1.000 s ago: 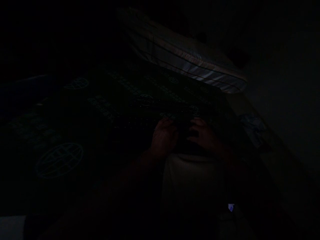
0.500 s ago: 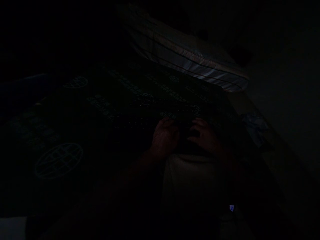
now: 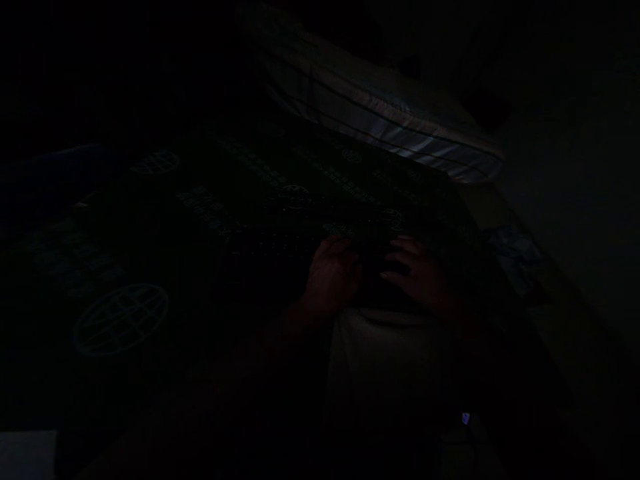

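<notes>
The scene is very dark. A black keyboard point(image 3: 270, 257) with faint pale key marks lies in front of me, its outline mostly lost in shadow. My left hand point(image 3: 334, 272) rests over the middle of the keys, fingers bent and slightly apart, gripping nothing. To its right, my right hand point(image 3: 414, 270) hovers over or touches the keys; I cannot tell which. Its fingers are spread, with the thumb stretched toward the left hand, and it holds nothing. Beneath the keyboard's near edge is a pale cloth point(image 3: 380, 347).
Around the keyboard spreads a dark green surface point(image 3: 125, 260) printed with globes and lettering. A striped, padded mattress-like thing point(image 3: 380, 127) lies beyond it. At the right is a crumpled pale item point(image 3: 515, 250); a white corner point(image 3: 27, 453) shows at lower left.
The whole view has shifted slightly to the right. Both hands stay over the keyboard, and the right hand's fingers look a little more spread.
</notes>
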Motion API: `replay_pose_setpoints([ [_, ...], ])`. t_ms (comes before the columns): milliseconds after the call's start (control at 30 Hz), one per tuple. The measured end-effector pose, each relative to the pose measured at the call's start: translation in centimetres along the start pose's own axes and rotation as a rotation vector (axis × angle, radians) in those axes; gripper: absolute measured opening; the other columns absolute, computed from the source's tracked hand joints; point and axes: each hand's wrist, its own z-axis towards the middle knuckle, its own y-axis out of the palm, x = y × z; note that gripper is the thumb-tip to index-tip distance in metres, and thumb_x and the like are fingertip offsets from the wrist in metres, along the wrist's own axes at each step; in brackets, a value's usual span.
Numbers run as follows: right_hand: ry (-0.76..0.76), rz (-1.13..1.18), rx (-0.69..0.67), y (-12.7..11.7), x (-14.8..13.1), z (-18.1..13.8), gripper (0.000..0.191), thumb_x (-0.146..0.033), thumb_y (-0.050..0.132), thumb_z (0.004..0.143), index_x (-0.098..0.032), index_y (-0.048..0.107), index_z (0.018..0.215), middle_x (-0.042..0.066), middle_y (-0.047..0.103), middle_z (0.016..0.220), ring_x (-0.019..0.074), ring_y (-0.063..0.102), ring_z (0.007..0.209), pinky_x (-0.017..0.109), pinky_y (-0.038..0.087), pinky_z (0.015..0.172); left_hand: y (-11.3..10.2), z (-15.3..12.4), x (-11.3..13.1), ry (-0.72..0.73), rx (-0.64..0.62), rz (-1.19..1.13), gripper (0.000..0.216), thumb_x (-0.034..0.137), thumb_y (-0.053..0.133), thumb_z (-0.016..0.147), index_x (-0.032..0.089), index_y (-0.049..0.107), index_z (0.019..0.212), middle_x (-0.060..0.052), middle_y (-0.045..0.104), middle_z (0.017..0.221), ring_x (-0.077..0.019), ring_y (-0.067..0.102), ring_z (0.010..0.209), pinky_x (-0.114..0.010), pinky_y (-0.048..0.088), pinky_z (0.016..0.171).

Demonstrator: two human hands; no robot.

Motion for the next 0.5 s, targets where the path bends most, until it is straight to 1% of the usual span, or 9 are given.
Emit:
replay_pose_setpoints([
  [67, -0.017, -0.032, 0.008, -0.2, -0.4, -0.5, 0.021, -0.034, 0.065, 0.077, -0.018, 0.069, 0.091, 0.013, 0.058, 0.118, 0.0306, 0.045, 0.122, 0.051, 0.045, 0.096, 0.0, -0.1, 0.0, -0.005, -0.007, -0.003, 0.009, 0.017, 0.061, 0.078, 0.014, 0.070, 0.076, -0.011, 0.068, 0.100, -0.0270, 0.058, 0.105, -0.045, 0.048, 0.095],
  [167, -0.042, -0.069, -0.010, -0.2, -1.1, -1.3, 0.019, -0.033, 0.060, 0.081, -0.019, 0.070, 0.090, 0.013, 0.057, 0.123, 0.0314, 0.042, 0.125, 0.053, 0.043, 0.098, 0.1, -0.1, -0.1, -0.022, -0.023, 0.000, 0.010, 0.018, 0.061, 0.077, 0.013, 0.070, 0.078, -0.013, 0.067, 0.105, -0.0298, 0.056, 0.110, -0.047, 0.048, 0.094],
  [267, -0.035, -0.084, -0.001, 0.1, -1.5, -1.8, 0.018, -0.032, 0.058, 0.083, -0.020, 0.070, 0.089, 0.011, 0.057, 0.124, 0.0316, 0.041, 0.126, 0.054, 0.042, 0.098, 0.2, -0.1, -0.1, -0.024, -0.019, 0.002, 0.010, 0.019, 0.061, 0.078, 0.015, 0.070, 0.078, -0.012, 0.067, 0.105, -0.0291, 0.055, 0.110, -0.047, 0.048, 0.094],
  [367, -0.020, -0.083, 0.030, 0.2, -1.7, -2.0, 0.022, -0.034, 0.056, 0.084, -0.020, 0.070, 0.094, 0.012, 0.056, 0.125, 0.0313, 0.040, 0.126, 0.054, 0.042, 0.098, 0.2, -0.1, -0.2, -0.019, -0.026, -0.002, 0.010, 0.018, 0.060, 0.079, 0.015, 0.069, 0.077, -0.011, 0.067, 0.103, -0.0280, 0.056, 0.109, -0.047, 0.047, 0.095],
  [500, -0.018, -0.086, 0.008, 0.4, -1.9, -2.2, 0.023, -0.035, 0.055, 0.085, -0.021, 0.069, 0.098, 0.012, 0.056, 0.126, 0.0315, 0.040, 0.126, 0.055, 0.041, 0.099, 0.3, -0.1, -0.2, -0.008, -0.028, -0.014, 0.011, 0.017, 0.059, 0.079, 0.014, 0.069, 0.076, -0.012, 0.067, 0.102, -0.0284, 0.056, 0.108, -0.048, 0.046, 0.096],
])
